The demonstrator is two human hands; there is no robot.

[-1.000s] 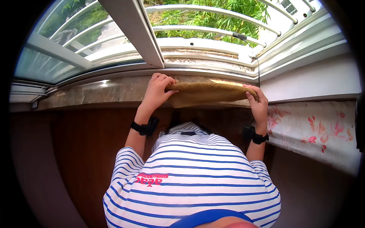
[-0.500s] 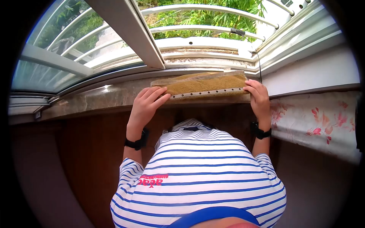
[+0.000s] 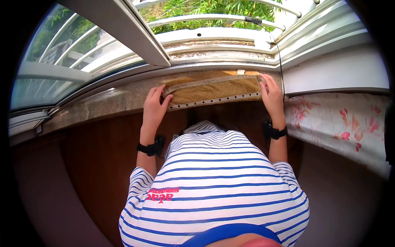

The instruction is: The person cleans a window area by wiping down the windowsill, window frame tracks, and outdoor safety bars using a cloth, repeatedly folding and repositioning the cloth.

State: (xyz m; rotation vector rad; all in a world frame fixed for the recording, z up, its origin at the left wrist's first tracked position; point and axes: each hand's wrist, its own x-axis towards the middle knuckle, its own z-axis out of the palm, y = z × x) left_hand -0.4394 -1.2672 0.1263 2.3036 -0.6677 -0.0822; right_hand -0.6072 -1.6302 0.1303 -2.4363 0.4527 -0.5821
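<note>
A folded brown cloth (image 3: 214, 91) with a fuzzy surface lies along the window sill (image 3: 103, 96) in front of me. A pale strip (image 3: 216, 100) with a row of dark dots runs along its near edge, and a lighter band crosses it farther back. My left hand (image 3: 155, 103) grips the cloth's left end, thumb on the near side and fingers toward the far side. At the opposite end, my right hand (image 3: 271, 94) pinches the right edge, its fingertips partly hidden. Both wrists wear black bands.
Beyond the sill stand the sliding window frame (image 3: 123, 31) and white curved bars (image 3: 205, 18). A thin dark cable (image 3: 281, 66) hangs at the right of the opening. A floral cloth (image 3: 333, 121) hangs at the right, below a white ledge (image 3: 329, 76).
My left hand has shifted from the cloth's near face to its left end, with the thumb spread lower. The cloth's top has tipped, showing more of the lighter band. The view has moved slightly.
</note>
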